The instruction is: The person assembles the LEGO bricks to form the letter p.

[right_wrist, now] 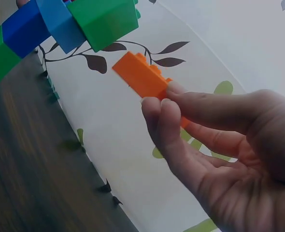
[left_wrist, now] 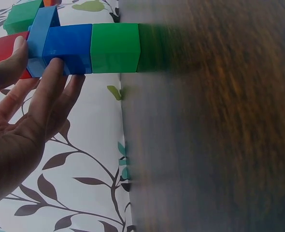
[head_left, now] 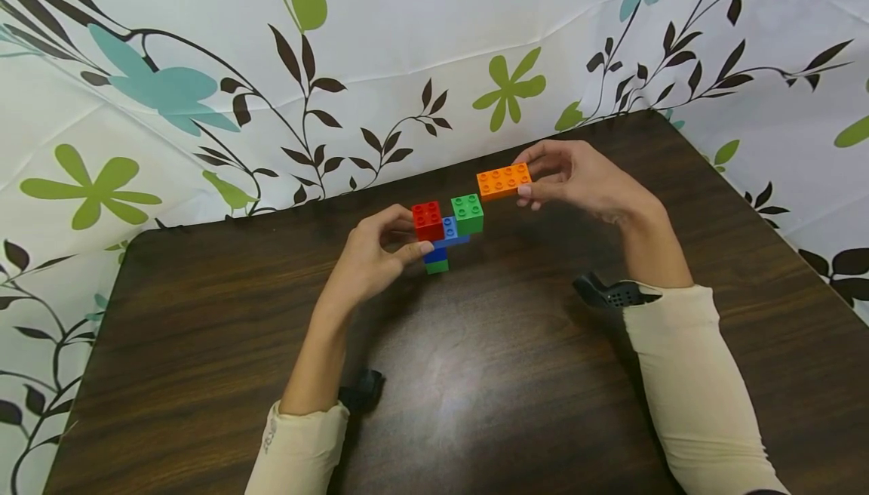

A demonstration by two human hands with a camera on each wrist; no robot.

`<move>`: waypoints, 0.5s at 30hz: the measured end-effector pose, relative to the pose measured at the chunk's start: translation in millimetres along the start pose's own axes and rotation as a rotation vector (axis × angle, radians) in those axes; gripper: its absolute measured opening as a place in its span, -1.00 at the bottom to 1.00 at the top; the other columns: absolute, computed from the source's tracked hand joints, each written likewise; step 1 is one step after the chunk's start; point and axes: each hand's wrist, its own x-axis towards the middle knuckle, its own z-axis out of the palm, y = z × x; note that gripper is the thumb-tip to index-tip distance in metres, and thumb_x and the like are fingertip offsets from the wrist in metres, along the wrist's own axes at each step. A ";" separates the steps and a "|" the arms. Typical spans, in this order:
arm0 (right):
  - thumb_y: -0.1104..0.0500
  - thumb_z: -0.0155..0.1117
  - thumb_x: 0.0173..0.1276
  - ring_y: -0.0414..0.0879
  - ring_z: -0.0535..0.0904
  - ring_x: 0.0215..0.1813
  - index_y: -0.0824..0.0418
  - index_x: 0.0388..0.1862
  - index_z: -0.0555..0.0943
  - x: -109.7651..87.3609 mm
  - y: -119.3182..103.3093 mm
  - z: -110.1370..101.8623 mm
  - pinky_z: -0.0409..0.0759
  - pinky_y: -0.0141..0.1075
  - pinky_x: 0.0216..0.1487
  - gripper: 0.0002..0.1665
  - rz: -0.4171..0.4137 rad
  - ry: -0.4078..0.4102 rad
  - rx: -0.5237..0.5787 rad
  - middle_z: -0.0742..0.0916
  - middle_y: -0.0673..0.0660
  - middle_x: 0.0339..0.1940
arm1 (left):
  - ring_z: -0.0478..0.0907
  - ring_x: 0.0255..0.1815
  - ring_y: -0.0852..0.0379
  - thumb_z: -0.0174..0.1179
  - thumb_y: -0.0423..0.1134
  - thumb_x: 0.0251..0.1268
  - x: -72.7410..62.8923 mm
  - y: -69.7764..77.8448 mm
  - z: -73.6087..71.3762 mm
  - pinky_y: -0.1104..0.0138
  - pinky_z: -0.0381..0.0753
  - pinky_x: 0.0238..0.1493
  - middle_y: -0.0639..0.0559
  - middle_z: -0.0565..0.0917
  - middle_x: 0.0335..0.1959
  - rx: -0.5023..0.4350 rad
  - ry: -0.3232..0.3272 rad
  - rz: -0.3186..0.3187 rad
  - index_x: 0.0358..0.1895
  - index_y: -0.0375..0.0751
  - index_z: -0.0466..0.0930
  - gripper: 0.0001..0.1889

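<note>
A small stack of toy bricks stands on the table. At its foot is a green brick (left_wrist: 116, 48), with a dark blue brick (left_wrist: 70, 48) above it. A light blue brick (head_left: 449, 231) lies across those, carrying a red brick (head_left: 428, 221) on the left and another green brick (head_left: 468, 214) on the right. My left hand (head_left: 373, 257) grips the stack from the left, thumb near the red and light blue bricks. My right hand (head_left: 584, 178) pinches an orange brick (head_left: 502, 181) by its right end, up beside the upper green brick and apart from it.
The dark wooden table (head_left: 475, 389) runs back to a patterned cloth (head_left: 407, 27) with leaves and flowers. A black wrist strap piece (head_left: 604, 291) sits by the right sleeve, and another black piece (head_left: 363, 391) by the left sleeve.
</note>
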 end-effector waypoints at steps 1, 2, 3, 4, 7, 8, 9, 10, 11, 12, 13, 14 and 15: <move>0.34 0.42 0.49 0.11 0.83 -0.11 0.31 0.33 0.54 -0.3 -1.0 0.1 0.85 -0.24 -0.05 -0.51 -0.003 0.005 0.004 0.75 0.29 0.15 | 0.78 0.18 -0.16 0.47 -0.32 0.39 -0.1 0.0 -0.1 -0.04 0.71 0.35 -0.19 0.80 0.12 0.001 0.000 0.000 0.10 -0.22 0.65 -0.70; 0.34 0.41 0.49 0.08 0.84 -0.11 0.30 0.34 0.53 -0.6 -1.8 0.1 0.84 -0.25 -0.04 -0.51 -0.003 0.008 0.010 0.74 0.29 0.17 | 0.77 0.18 -0.16 0.47 -0.32 0.39 -0.1 -0.5 0.0 -0.04 0.71 0.35 -0.19 0.80 0.12 0.004 0.000 0.000 0.10 -0.22 0.65 -0.70; 0.34 0.41 0.50 0.04 0.84 -0.12 0.30 0.35 0.53 -0.8 -2.5 0.2 0.84 -0.27 -0.03 -0.50 -0.003 0.010 0.018 0.72 0.29 0.20 | 0.77 0.17 -0.16 0.47 -0.32 0.39 -0.2 -0.4 0.0 -0.04 0.71 0.35 -0.18 0.80 0.12 0.005 -0.001 0.000 0.10 -0.22 0.65 -0.70; 0.33 0.41 0.50 0.01 0.84 -0.13 0.30 0.36 0.52 -1.4 -3.7 0.4 0.83 -0.28 -0.01 -0.50 -0.004 0.012 0.022 0.70 0.29 0.22 | 0.77 0.17 -0.16 0.46 -0.31 0.40 -0.2 -0.9 0.0 -0.04 0.71 0.35 -0.19 0.80 0.12 0.008 -0.001 0.000 0.10 -0.22 0.65 -0.71; 0.31 0.42 0.50 -0.02 0.83 -0.15 0.31 0.38 0.51 -2.7 -6.9 1.2 0.81 -0.32 0.05 -0.48 -0.005 0.014 0.026 0.63 0.28 0.26 | 0.78 0.17 -0.15 0.46 -0.32 0.39 -0.4 -0.3 -0.1 -0.03 0.71 0.35 -0.18 0.80 0.11 0.005 -0.002 -0.002 0.10 -0.22 0.66 -0.71; 0.31 0.42 0.50 -0.03 0.83 -0.16 0.31 0.38 0.51 -3.1 -8.0 1.6 0.80 -0.33 0.07 -0.47 -0.006 0.014 0.024 0.61 0.28 0.26 | 0.78 0.16 -0.15 0.46 -0.32 0.39 -0.4 -0.3 -0.1 -0.03 0.71 0.35 -0.18 0.80 0.11 0.004 -0.003 -0.002 0.10 -0.22 0.66 -0.71; 0.31 0.42 0.50 -0.03 0.83 -0.16 0.32 0.38 0.51 -3.5 -9.3 2.0 0.79 -0.36 0.09 -0.47 -0.006 0.015 0.025 0.60 0.28 0.27 | 0.78 0.16 -0.15 0.47 -0.32 0.39 -0.3 0.2 -0.2 -0.03 0.72 0.34 -0.18 0.81 0.11 0.001 -0.003 -0.002 0.10 -0.22 0.66 -0.71; 0.30 0.42 0.51 -0.04 0.83 -0.17 0.32 0.39 0.50 -3.7 -10.2 2.1 0.78 -0.37 0.11 -0.46 -0.008 0.015 0.024 0.58 0.28 0.28 | 0.78 0.16 -0.15 0.47 -0.32 0.39 -0.3 0.2 -0.2 -0.03 0.72 0.34 -0.17 0.81 0.11 -0.001 -0.003 -0.002 0.10 -0.22 0.66 -0.71; 0.31 0.41 0.51 -0.04 0.84 -0.17 0.33 0.40 0.50 -3.8 -10.8 2.3 0.77 -0.39 0.13 -0.46 -0.010 0.016 0.024 0.58 0.28 0.28 | 0.78 0.16 -0.15 0.47 -0.33 0.38 -0.4 0.7 -0.3 -0.03 0.72 0.33 -0.17 0.81 0.11 -0.003 -0.003 -0.001 0.10 -0.22 0.66 -0.71; 0.31 0.41 0.51 -0.05 0.85 -0.18 0.33 0.40 0.49 -4.2 -11.8 2.6 0.76 -0.42 0.15 -0.46 -0.012 0.017 0.023 0.58 0.29 0.29 | 0.78 0.15 -0.15 0.47 -0.33 0.38 -0.3 0.7 -0.3 -0.03 0.73 0.32 -0.17 0.80 0.11 -0.002 -0.004 0.000 0.10 -0.22 0.66 -0.70; 0.31 0.40 0.51 -0.06 0.85 -0.18 0.33 0.41 0.49 -4.4 -12.7 2.9 0.74 -0.44 0.17 -0.45 -0.015 0.016 0.021 0.58 0.29 0.30 | 0.78 0.15 -0.14 0.47 -0.33 0.38 -0.2 0.7 -0.3 -0.03 0.73 0.31 -0.17 0.80 0.11 -0.002 -0.004 0.002 0.10 -0.22 0.66 -0.70; 0.31 0.39 0.52 -0.08 0.85 -0.18 0.32 0.42 0.49 -4.7 -13.7 3.2 0.73 -0.45 0.18 -0.45 -0.019 0.015 0.020 0.58 0.28 0.31 | 0.79 0.15 -0.15 0.47 -0.33 0.38 -0.1 0.8 -0.4 -0.03 0.74 0.30 -0.16 0.80 0.11 0.000 -0.004 0.004 0.10 -0.22 0.66 -0.70; 0.31 0.39 0.52 -0.08 0.86 -0.18 0.32 0.42 0.49 -5.0 -14.5 3.5 0.72 -0.47 0.19 -0.45 -0.023 0.014 0.018 0.58 0.28 0.32 | 0.79 0.14 -0.15 0.47 -0.33 0.38 0.0 0.8 -0.5 -0.03 0.74 0.29 -0.16 0.80 0.12 0.001 -0.004 0.006 0.10 -0.22 0.66 -0.70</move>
